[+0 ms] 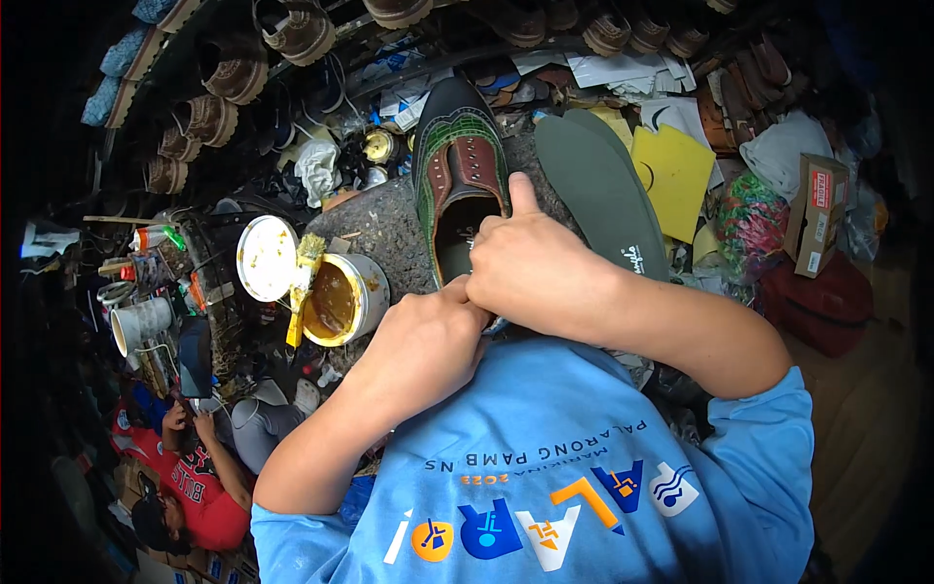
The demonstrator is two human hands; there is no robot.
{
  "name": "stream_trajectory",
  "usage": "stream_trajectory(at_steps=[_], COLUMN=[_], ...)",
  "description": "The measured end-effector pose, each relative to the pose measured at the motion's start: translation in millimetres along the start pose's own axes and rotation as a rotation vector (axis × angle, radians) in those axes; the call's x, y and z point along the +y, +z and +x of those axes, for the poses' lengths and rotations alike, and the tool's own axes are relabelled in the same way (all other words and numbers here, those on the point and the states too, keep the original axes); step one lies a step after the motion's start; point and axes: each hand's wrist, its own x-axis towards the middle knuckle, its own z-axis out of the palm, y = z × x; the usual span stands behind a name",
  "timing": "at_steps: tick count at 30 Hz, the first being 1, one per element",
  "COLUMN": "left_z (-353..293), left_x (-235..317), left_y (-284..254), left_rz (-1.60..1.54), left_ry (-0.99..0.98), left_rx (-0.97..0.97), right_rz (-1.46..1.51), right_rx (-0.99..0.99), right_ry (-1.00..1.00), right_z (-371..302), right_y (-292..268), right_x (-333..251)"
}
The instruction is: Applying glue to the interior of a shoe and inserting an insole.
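A wingtip shoe point(425, 180) with a black toe, green sides and a brown lace panel lies in front of me, its toe pointing away and no laces in its eyelets. Both hands meet at its heel end. My right hand point(535, 248) is curled over the right side of the opening, thumb stretched forward along the edge. Against the heel, my left hand point(428, 331) is closed, its fingertips tucked by the right hand's fingers. The heel itself is mostly covered by my hands. A pair of dark green insoles point(598, 185) lies just right of the shoe.
At left stands an open tub point(370, 297) of brown glue, with a brush point(304, 287) across its rim and a white lid point(268, 258) alongside. Yellow sheets point(671, 180) and a cardboard box point(815, 214) are at right. Brown shoes point(233, 68) line the far racks. A person in red point(199, 477) sits lower left.
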Motion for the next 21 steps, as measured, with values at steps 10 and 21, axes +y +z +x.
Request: stream_trajectory(at_steps=[10,21], left_z=[2,-12], left_x=[5,-1], left_y=[-6,5], left_rz=[0.093,-0.151], left_ry=[-0.043,0.038], left_rx=[-0.046,0.232], right_rz=[0.169,0.324], right_rx=[-0.106,-0.096], right_ry=[0.042,0.034], right_z=[10,-4], right_y=[-2,-58], right_x=[3,0])
